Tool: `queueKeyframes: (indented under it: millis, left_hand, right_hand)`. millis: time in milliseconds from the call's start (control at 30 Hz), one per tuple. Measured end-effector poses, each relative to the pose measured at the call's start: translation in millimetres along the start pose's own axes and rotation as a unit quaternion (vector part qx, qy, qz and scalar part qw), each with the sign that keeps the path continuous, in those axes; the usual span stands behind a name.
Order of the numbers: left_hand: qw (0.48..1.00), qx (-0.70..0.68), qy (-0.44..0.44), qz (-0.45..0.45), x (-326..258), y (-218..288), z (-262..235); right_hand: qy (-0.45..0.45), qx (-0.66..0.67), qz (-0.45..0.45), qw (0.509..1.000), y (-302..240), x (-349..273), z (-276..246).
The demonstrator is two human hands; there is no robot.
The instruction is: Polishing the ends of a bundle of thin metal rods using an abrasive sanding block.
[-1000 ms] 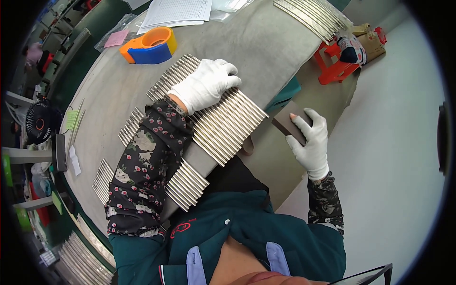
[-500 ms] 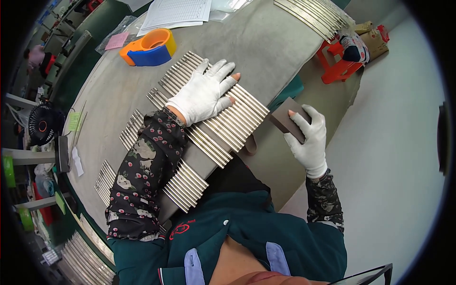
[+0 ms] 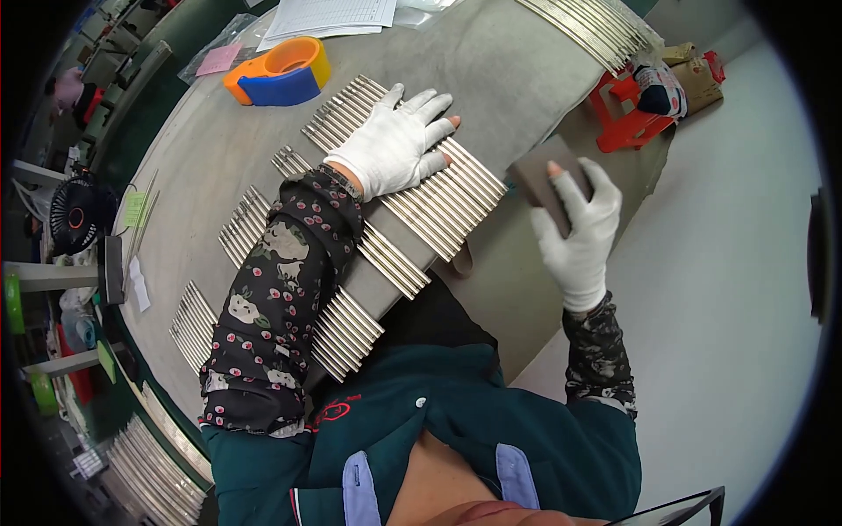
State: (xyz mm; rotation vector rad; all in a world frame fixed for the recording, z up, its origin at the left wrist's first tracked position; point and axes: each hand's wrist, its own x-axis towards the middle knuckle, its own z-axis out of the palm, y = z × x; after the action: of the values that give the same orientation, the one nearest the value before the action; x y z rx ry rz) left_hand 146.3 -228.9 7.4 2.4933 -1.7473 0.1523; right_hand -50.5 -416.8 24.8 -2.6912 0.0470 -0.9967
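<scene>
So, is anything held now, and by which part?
The white-gloved right hand holds a grey-brown rectangular block by its near end; the left hand rests spread on silvery metal rods.

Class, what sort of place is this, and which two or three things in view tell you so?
Probably a factory workshop: metal rods lie in groups on a gray table, a gloved left hand rests on one group, and a tape dispenser sits near printed sheets.

white gloves (image 3: 393,151), dark floral oversleeves (image 3: 294,289), teal shirt (image 3: 456,381), red emblem (image 3: 331,411), pale blue tabs (image 3: 516,478)
</scene>
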Motion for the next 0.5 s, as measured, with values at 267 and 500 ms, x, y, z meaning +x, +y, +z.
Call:
queueKeyframes:
  millis: [267, 500]
  left_hand:
    - [1.000, 0.003, 0.006, -0.006, -1.4, 0.4, -0.8]
    - [0.988, -0.028, 0.148, -0.009, -46.7, -2.7, -31.7]
  right_hand:
    - [0.014, -0.074, 0.076, 0.994, 23.3, -19.0, -1.6]
    - [-0.019, -0.033, 0.037, 0.999, 1.2, -46.4, -10.6]
